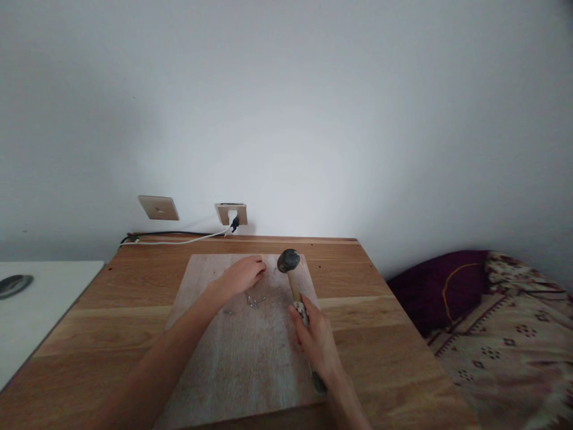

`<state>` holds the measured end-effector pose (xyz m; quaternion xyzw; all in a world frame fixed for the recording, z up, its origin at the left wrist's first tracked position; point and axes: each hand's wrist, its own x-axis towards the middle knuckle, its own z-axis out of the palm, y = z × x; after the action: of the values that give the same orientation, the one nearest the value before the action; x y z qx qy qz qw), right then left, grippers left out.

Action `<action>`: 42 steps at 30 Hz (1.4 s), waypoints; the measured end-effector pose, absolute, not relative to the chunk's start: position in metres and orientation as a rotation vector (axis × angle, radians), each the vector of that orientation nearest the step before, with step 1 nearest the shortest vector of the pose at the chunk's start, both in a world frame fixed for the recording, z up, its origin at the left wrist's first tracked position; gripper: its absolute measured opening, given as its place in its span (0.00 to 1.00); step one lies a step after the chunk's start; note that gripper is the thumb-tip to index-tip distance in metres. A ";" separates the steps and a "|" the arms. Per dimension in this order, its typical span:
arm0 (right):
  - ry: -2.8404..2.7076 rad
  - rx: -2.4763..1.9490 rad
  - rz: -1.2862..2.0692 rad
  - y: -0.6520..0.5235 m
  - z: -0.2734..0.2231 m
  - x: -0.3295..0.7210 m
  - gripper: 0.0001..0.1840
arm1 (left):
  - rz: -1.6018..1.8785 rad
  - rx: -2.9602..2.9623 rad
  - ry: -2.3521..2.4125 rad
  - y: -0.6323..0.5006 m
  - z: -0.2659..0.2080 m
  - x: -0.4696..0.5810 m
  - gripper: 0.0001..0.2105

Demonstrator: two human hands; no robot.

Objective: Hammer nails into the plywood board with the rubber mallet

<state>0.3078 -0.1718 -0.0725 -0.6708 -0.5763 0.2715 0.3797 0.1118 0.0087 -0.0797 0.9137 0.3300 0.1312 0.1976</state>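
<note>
My right hand point(316, 337) is wrapped round the handle of a hammer point(293, 280). The hammer has a dark, rounded head, raised toward the far right part of a pale board point(233, 364), and its handle is light wood with a whitish wrapped part and a dark end. Over the far part of the board, my left hand point(244, 275) has its fingers curled together; what they hold, if anything, is too small to make out. Several small nails point(253, 301) lie loose on the board just below the left hand.
The board lies on a wooden table point(380, 352) against a white wall. A plug sits in a wall socket point(233, 215), with a white cable point(192, 241) running left along the table's back edge. A white surface point(49, 310) is at left; patterned fabric point(505, 340) lies right.
</note>
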 end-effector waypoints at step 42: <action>-1.612 -1.652 0.657 -0.164 -0.081 0.292 0.20 | 0.235 2.435 1.096 -0.059 -0.069 0.081 0.06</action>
<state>0.2921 -0.1635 -0.0811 -0.6417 -0.6260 0.2550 0.3623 0.0810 -0.0595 -0.0691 0.8844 0.3980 0.0852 0.2286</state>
